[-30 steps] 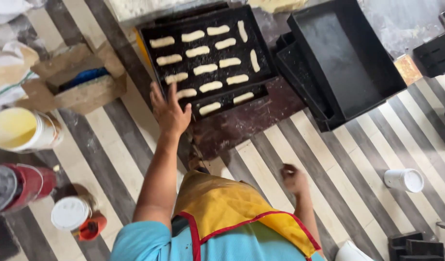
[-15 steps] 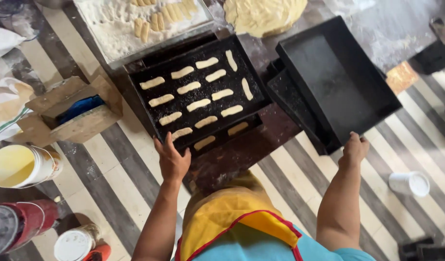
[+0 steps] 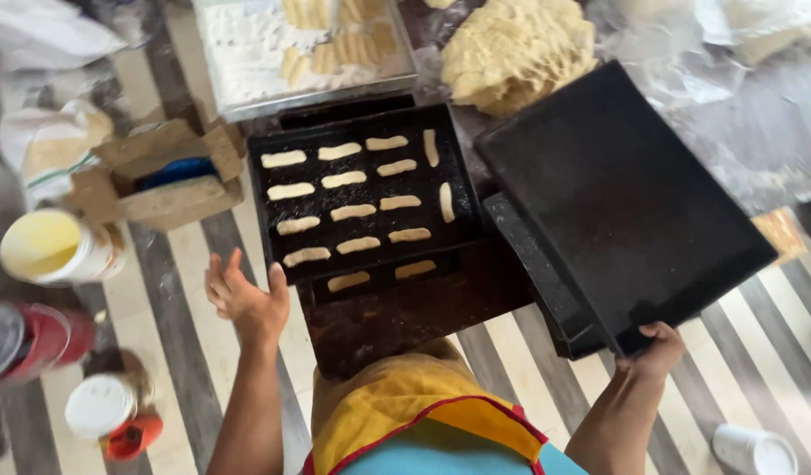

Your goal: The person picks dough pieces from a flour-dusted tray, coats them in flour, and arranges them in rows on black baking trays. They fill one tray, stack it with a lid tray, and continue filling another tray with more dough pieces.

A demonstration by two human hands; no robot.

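Observation:
My right hand (image 3: 653, 347) grips the near corner of an empty black baking tray (image 3: 616, 193), tilted and lifted off a stack of black trays (image 3: 537, 281). My left hand (image 3: 244, 297) hovers open, fingers spread, just left of a black tray (image 3: 269, 255) that holds several pale dough sticks (image 3: 352, 212) in rows. That tray rests on a low dark wooden stand (image 3: 405, 312) in front of me.
A floured metal tray (image 3: 247, 79) with more dough sticks and a mound of yellow dough (image 3: 515, 48) lie beyond. At left: a cardboard box (image 3: 159, 171), a yellow-lidded tub (image 3: 49, 248), a red pot (image 3: 44, 339), a white-lidded jar (image 3: 102, 406). A white cup (image 3: 753, 449) stands on the striped floor.
My right hand has closed on the empty black tray's corner and raised it. My left hand drew back from the filled tray and moved left.

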